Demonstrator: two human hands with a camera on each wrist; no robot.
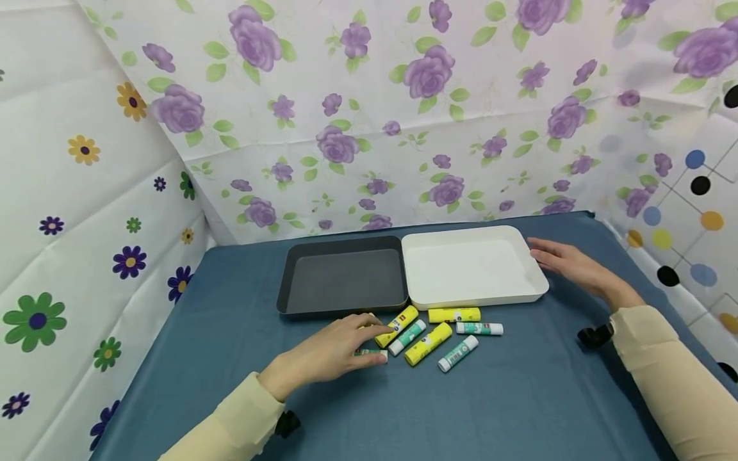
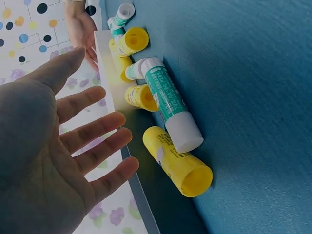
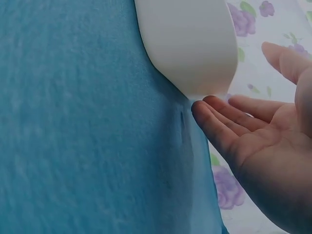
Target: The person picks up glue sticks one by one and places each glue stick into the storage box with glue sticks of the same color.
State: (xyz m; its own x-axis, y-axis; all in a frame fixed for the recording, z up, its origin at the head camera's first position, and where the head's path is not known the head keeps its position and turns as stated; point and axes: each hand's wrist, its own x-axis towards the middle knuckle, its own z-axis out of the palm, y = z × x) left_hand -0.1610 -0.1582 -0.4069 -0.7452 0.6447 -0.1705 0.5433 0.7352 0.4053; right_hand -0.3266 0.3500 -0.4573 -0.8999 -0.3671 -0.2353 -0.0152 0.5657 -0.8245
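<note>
My left hand hovers with fingers spread over the left end of a loose group of glue sticks, holding nothing. In the left wrist view, a green-and-white glue stick and a yellow glue stick lie just beyond its fingertips. Several more lie to the right, among them a yellow glue stick and a green-and-white glue stick. The head view has some of them partly hidden by the left hand. My right hand is at the right side of the white tray, relaxed fingers right at its edge.
A dark grey tray stands directly left of the white one, both behind the glue sticks. Blue cloth covers the table. Flowered sheets hang behind and on the left, with a dotted sheet on the right.
</note>
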